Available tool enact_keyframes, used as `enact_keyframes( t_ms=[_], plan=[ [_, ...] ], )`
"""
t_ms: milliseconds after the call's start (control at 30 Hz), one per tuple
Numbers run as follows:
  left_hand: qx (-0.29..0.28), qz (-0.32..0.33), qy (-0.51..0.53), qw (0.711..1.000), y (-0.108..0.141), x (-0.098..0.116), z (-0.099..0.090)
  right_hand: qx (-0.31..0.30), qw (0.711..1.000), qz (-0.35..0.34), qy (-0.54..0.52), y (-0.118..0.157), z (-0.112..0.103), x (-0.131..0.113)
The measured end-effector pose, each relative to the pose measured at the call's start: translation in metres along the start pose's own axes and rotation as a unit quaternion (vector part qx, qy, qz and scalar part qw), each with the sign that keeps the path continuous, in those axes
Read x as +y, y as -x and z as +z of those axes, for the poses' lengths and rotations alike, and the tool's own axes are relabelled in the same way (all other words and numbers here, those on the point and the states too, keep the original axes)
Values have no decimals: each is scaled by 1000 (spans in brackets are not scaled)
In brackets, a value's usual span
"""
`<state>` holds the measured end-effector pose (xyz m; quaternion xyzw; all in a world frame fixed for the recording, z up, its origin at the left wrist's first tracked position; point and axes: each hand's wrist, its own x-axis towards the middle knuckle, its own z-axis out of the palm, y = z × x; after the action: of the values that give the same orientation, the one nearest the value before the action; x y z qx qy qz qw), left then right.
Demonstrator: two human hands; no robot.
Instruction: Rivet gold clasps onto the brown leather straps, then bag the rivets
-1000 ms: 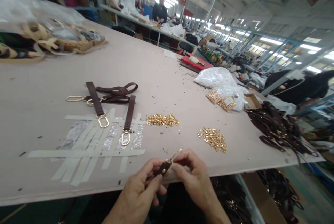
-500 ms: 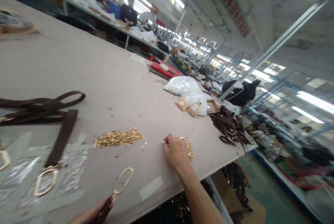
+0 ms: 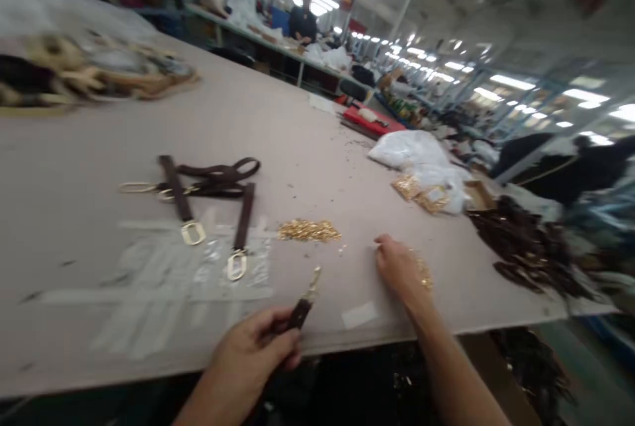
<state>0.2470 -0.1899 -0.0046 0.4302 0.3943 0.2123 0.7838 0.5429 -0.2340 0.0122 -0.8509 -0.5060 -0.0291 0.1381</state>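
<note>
Right hand, fingers bent, has moved to gold pieces at centre-right, hold unclear; left hand alone pinches strap.

The right hand, close against the dark strap a second ago, is now well apart at the left hand's two o'clock, partly hiding a gold pile. Only the left hand holds the strap now. A pale strip, hidden earlier, shows at the right hand's seven o'clock.
</note>
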Motion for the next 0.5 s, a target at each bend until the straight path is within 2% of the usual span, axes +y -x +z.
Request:
enact_keyframes(
  t_ms=[33, 133, 167, 267, 300, 367, 500],
  plan=[
    [-16, -21, 21, 999, 3, 3, 2, 3, 999, -2, -32, 1, 2, 1],
    [-5, -23, 57, 998, 1, 7, 6, -6, 988, -10, -151, 17, 7, -12],
    [-1, -19, 59, 998, 0, 7, 7, -12, 976, -12, -218, 27, 8, -22],
    [-6, -4, 49, 999, 1, 4, 7, -22, 913, -19, -407, 67, 9, -64],
    [-8, 3, 47, 999, 2, 4, 7, -20, 901, -28, -432, 79, 11, -77],
    [-14, 18, 45, 999, 4, 4, 7, -13, 903, -57, -426, 97, 15, -99],
    [-20, 54, 36, 998, 8, 7, 6, 21, 918, -98, -385, 111, 22, -117]
  ],
)
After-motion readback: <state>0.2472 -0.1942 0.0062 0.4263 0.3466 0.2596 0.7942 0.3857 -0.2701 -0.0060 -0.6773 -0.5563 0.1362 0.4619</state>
